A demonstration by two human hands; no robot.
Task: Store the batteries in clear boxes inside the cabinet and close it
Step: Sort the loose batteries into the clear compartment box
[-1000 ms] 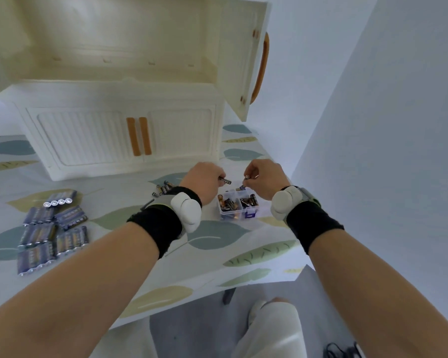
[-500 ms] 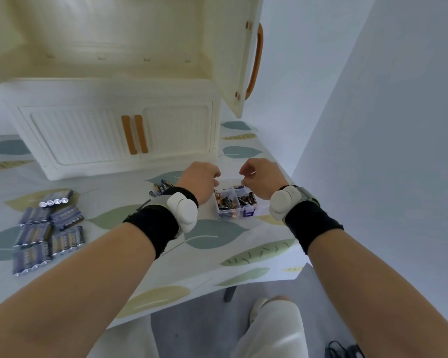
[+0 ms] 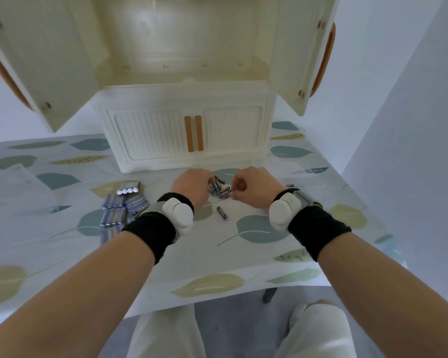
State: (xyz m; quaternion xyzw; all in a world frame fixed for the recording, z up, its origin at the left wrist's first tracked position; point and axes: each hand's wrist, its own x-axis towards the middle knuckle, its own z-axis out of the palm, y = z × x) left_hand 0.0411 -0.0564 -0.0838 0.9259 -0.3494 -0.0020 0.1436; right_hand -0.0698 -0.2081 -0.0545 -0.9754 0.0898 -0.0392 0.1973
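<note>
Loose batteries [image 3: 219, 189] heaped between both curled hands, right hand [image 3: 254, 186] fingers [image 3: 235, 188] pinching one, left hand [image 3: 194, 185] grip hidden.

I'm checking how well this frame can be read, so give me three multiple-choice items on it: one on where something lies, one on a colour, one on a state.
1. Where does the single stray battery lie?
A. Inside the cabinet
B. On the tablecloth, nearer the person than the pile of loose batteries
C. On the floor

2. What colour are the handles on the lower cabinet doors?
A. Orange
B. Black
C. Green

3. How do the upper cabinet doors stand?
A. Both shut
B. One shut
C. Both swung open

Answers: 1 B, it rests alone on the tablecloth between the wrists; 2 A, two orange bars meet at the middle; 3 C, the bare upper shelf shows between them.
</note>
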